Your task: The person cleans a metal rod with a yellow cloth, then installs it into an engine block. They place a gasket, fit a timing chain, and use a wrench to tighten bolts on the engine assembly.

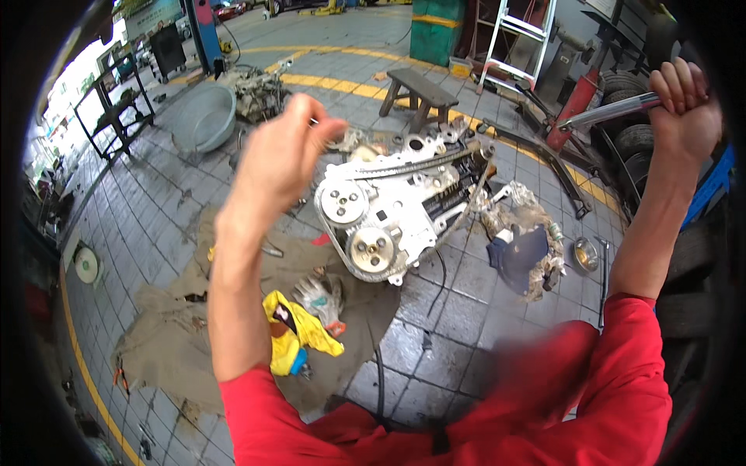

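My left hand [280, 159] is raised at centre left, fingers curled in and thumb pressed toward them. A tiny dark edge shows at the fingers, too small to name. At the upper right, my right hand [684, 101] is wrapped round the end of a long silver metal tool [614, 111], rod-shaped, pointing left. Below and between the hands stands an engine [404, 213] with its front exposed. Two round sprockets [344, 202] sit at its near left end, and a timing chain [420, 165] runs round them to the far right. Neither hand touches the engine.
A brown cloth [171, 326] lies on the tiles with a yellow rag [299, 334] and a grey glove [320, 295]. Right of the engine are dirty rags [536, 233] and a metal bowl [584, 255]. Behind stand a wooden stool [420, 89], a grey basin [206, 116] and a ladder [517, 46].
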The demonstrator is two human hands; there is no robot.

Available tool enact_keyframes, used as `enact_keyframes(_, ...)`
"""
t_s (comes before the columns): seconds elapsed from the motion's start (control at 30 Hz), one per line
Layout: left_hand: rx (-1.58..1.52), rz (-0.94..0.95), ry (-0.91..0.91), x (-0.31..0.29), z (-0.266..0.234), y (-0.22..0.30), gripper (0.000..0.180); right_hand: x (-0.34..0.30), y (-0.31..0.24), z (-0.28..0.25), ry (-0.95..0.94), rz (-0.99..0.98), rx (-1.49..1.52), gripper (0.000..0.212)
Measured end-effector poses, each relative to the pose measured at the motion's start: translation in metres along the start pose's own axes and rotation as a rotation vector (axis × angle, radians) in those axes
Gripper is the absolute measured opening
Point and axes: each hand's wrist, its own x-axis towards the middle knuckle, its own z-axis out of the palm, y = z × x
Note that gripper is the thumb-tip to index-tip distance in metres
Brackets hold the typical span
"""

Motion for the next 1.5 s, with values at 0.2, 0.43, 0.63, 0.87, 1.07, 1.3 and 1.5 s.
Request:
enact_keyframes(0.2, -0.668, -0.299, -0.187, 0.001, 0.036, 0.047, 0.047, -0.027, 0.038, 0.092, -0.287, 0.096, 0.32, 0.042)
enact_keyframes(0.43, -0.673, -0.257, -0.241, -0.007, 0.056, 0.074, 0.033, -0.053, 0.087, 0.098, -0.505, 0.089, 0.58, 0.048)
enact_keyframes(0.63, -0.592, -0.269, -0.359, -0.012, 0.059, 0.081, 0.025, -0.055, 0.097, 0.101, -0.553, 0.106, 0.553, 0.052)
enact_keyframes(0.87, -0.477, -0.293, -0.217, -0.014, 0.073, 0.081, 0.025, -0.064, 0.125, 0.098, -0.312, 0.136, 0.577, 0.06)
enact_keyframes(1.07, -0.395, -0.064, -0.387, 0.007, 0.055, 0.047, 0.024, -0.074, 0.15, 0.114, -0.138, 0.179, 0.574, 0.07)
enact_keyframes(1.3, -0.287, -0.142, -0.392, 0.007, 0.067, 0.038, 0.024, -0.087, 0.194, 0.118, -0.252, 0.332, 0.415, 0.082)
enact_keyframes(1.5, -0.284, -0.271, -0.436, -0.006, 0.075, 0.018, 0.025, -0.101, 0.223, 0.116, -0.205, 0.399, 0.315, 0.075)
